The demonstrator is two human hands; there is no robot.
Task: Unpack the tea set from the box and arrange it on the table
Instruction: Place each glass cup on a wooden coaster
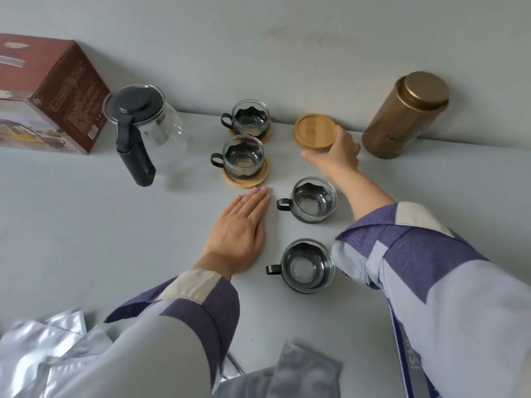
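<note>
1. Head view: right hand (339, 150) has its fingers curled round the edge of a bare wooden coaster (314, 133), far side of the table (86, 225).
2. Left hand (240, 225) lies flat, fingers straight, holding nothing.
3. Two far cups (250, 119) (243, 157) sit on coasters, two near cups (313, 199) (307, 265) straight on the table.
4. Teapot (143, 130) is beside the box (48, 93); gold tin (405, 114) far right.
</note>
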